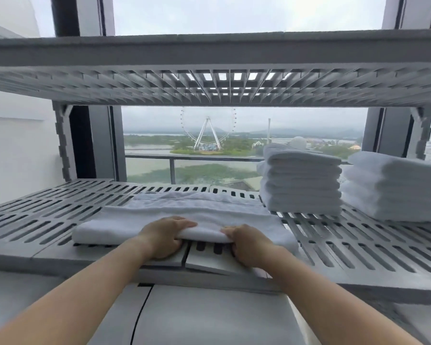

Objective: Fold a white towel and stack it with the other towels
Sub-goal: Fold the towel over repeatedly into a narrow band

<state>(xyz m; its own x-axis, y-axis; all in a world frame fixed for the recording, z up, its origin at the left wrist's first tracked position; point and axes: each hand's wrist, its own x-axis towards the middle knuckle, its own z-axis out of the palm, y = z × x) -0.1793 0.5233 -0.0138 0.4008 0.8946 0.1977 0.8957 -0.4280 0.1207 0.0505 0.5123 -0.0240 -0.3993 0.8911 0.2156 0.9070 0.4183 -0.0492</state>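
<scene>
Slatted grey shelf (47, 220) by a window, one towel (184, 215) mid-fold near its front edge

Both hands — left hand (163, 236) and right hand (246, 245) — pinch the near hem, thumbs under, fingers curled over. Soft, light and limp, it likely sags unless held at both ends. Two stacks (301, 180) stand well to the right; bare shelf lies left — the upper shelf (209, 51) limits lifting

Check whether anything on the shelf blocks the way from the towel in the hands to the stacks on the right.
Nothing visible does. The white towel lies left of the near towel stack, with only bare slotted shelf between them. The second stack sits farther right.
</scene>
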